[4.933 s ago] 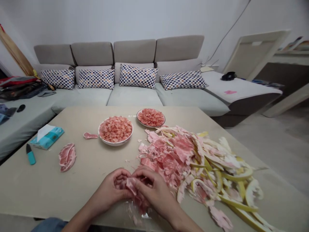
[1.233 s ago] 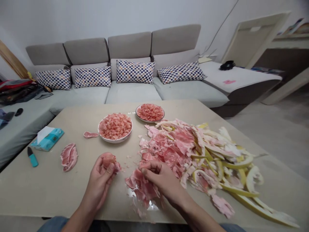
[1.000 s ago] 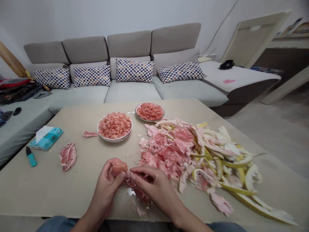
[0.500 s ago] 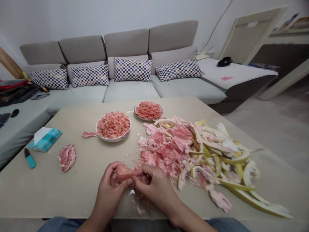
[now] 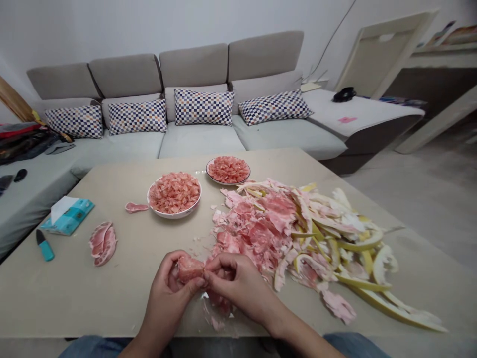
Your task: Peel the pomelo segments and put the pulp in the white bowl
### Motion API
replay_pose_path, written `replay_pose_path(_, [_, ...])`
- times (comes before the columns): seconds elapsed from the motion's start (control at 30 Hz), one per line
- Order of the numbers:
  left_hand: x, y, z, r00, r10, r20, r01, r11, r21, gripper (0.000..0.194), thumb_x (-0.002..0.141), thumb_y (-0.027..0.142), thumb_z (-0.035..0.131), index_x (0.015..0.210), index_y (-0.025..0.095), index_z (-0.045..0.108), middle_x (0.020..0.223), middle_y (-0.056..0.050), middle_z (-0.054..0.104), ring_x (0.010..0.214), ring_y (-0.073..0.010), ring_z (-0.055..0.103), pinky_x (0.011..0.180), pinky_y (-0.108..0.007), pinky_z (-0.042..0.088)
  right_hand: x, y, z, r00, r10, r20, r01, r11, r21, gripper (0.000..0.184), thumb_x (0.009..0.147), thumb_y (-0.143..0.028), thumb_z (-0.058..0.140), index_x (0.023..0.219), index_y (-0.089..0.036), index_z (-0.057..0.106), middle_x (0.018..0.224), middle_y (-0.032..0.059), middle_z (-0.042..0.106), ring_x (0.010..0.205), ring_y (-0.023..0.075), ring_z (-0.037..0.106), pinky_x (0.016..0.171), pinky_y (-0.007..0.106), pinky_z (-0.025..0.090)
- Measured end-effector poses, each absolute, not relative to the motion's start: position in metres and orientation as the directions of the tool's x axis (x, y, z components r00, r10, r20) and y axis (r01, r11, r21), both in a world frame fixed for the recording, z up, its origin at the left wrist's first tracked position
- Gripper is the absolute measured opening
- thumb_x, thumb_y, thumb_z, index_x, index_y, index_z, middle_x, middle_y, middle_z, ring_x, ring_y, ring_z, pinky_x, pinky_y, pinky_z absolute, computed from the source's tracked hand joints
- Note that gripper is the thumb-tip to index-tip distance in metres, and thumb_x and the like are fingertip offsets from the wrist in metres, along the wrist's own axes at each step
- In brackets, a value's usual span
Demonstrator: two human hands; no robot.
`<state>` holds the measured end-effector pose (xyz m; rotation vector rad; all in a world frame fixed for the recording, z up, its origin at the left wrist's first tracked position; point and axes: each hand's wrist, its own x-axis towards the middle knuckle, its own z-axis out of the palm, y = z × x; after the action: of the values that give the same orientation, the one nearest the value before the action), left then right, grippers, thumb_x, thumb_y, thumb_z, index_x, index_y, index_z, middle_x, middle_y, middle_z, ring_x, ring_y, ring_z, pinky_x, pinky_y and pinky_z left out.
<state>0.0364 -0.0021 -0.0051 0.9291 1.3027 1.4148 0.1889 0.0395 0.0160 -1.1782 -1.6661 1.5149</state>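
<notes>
My left hand is wrapped round a pink pomelo segment near the table's front edge. My right hand pinches the right end of the same segment with thumb and fingertips. Under my hands lie torn pink membrane scraps. To the right spreads a big heap of pink membrane and yellow-white pomelo peel. A white bowl heaped with peeled flesh and a smaller plate of flesh stand further back. Two unpeeled segments lie at the left, with one more beside the bowl.
A teal tissue pack and a teal-handled knife lie at the table's left edge. A grey sofa with checked cushions runs behind the table. Long peel strips reach the table's right front corner.
Earlier my hands were apart, the left holding the segment, the right in the scraps. They have come together, and the right hand now pinches the segment's end. The view shifted slightly.
</notes>
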Motion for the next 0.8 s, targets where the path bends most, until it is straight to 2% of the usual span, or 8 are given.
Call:
replay_pose_path(0.17, [0.039, -0.003, -0.006, -0.237, 0.966, -0.106, -0.149, 0.072, 0.986, 0.039, 0.054, 0.016, 0.083, 0.086, 0.020, 0.060, 0.069, 0.005, 0.063, 0.064, -0.0130, 0.060, 0.060, -0.020, 0.049, 0.185, 0.037, 0.011, -0.388, 0.911, -0.138, 0.259, -0.035, -0.965, 0.007, 0.070, -0.018, 0.061, 0.063, -0.018, 0.060, 0.051, -0.0031, 0.058, 0.046, 0.0101, 0.051, 0.043, 0.019, 0.034])
replay_pose_path(0.3, [0.038, -0.002, -0.005, -0.224, 0.966, -0.130, -0.185, 0.089, 0.979, 0.039, 0.053, 0.016, 0.083, 0.085, 0.019, 0.062, 0.074, 0.002, 0.065, 0.068, -0.0135, 0.061, 0.063, -0.020, 0.050, 0.179, 0.032, 0.008, -0.285, 0.948, -0.142, 0.300, -0.052, -0.953, 0.013, 0.061, -0.008, 0.059, 0.056, -0.018, 0.052, 0.047, -0.0070, 0.046, 0.044, 0.0066, 0.040, 0.042, 0.018, 0.027])
replay_pose_path(0.4, [0.034, -0.002, -0.004, -0.164, 0.973, -0.165, -0.241, 0.123, 0.963, 0.041, 0.053, 0.017, 0.085, 0.088, 0.018, 0.063, 0.078, 0.000, 0.067, 0.072, -0.0147, 0.062, 0.066, -0.021, 0.051, 0.178, 0.032, 0.009, -0.248, 0.957, -0.149, 0.287, -0.074, -0.955, 0.014, 0.059, -0.009, 0.058, 0.055, -0.018, 0.050, 0.048, -0.0072, 0.045, 0.045, 0.0061, 0.038, 0.042, 0.018, 0.027])
replay_pose_path(0.6, [0.024, -0.002, 0.000, 0.156, 0.950, -0.270, -0.424, 0.311, 0.851, 0.042, 0.067, 0.029, 0.079, 0.104, 0.019, 0.059, 0.086, -0.005, 0.066, 0.070, -0.0161, 0.062, 0.064, -0.030, 0.055, 0.185, 0.037, 0.013, -0.333, 0.898, -0.288, 0.157, -0.249, -0.956, 0.010, 0.063, -0.016, 0.060, 0.059, -0.018, 0.050, 0.046, -0.0064, 0.051, 0.041, 0.0057, 0.043, 0.039, 0.016, 0.029])
replay_pose_path(0.73, [0.022, -0.001, 0.004, 0.212, 0.932, -0.293, -0.474, 0.361, 0.803, 0.041, 0.066, 0.031, 0.080, 0.101, 0.020, 0.061, 0.083, -0.004, 0.065, 0.061, -0.0124, 0.060, 0.060, -0.026, 0.053, 0.188, 0.039, 0.012, -0.416, 0.836, -0.357, 0.082, -0.357, -0.931, 0.010, 0.063, -0.022, 0.059, 0.063, -0.018, 0.050, 0.044, -0.0092, 0.048, 0.036, 0.0046, 0.038, 0.036, 0.015, 0.026])
replay_pose_path(0.8, [0.023, -0.001, 0.006, 0.222, 0.927, -0.302, -0.480, 0.374, 0.794, 0.041, 0.066, 0.034, 0.080, 0.100, 0.021, 0.062, 0.084, -0.004, 0.065, 0.062, -0.0132, 0.061, 0.061, -0.027, 0.053, 0.188, 0.039, 0.013, -0.438, 0.834, -0.334, 0.073, -0.337, -0.939, 0.008, 0.063, -0.023, 0.058, 0.065, -0.018, 0.051, 0.048, -0.0082, 0.050, 0.039, 0.0055, 0.041, 0.038, 0.016, 0.029])
